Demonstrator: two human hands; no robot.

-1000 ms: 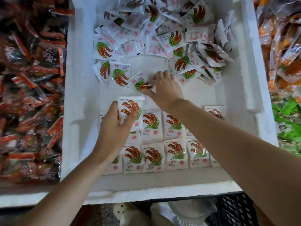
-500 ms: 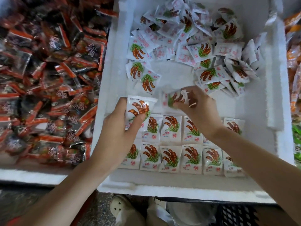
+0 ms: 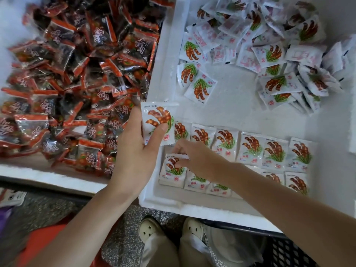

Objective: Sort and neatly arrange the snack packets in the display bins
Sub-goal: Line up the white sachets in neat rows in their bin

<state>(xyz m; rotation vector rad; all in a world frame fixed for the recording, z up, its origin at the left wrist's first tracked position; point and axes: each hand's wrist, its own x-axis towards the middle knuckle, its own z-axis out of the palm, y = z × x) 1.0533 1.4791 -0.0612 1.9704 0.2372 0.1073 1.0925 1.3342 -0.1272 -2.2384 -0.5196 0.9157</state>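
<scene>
A white foam bin (image 3: 163, 70) holds white snack packets printed with brown pods. Two neat rows of packets (image 3: 252, 149) lie along its near side, and a loose heap of the same packets (image 3: 269, 47) fills the far side. My left hand (image 3: 138, 151) grips one white packet (image 3: 156, 120) upright between thumb and fingers at the bin's left wall. My right hand (image 3: 194, 158) pinches the top edge of another white packet (image 3: 171, 166) at the left end of the near row, low against the row.
To the left, a second bin is piled with red and black snack packets (image 3: 77, 78). The foam bin's near rim (image 3: 192, 208) runs below the rows. Below are a speckled floor (image 3: 123, 237), a person's light shoes (image 3: 148, 228) and a black crate (image 3: 289, 251).
My right hand has carried a packet from the bin's middle down to the left end of the near row. My left hand keeps its packet. The camera has swung left.
</scene>
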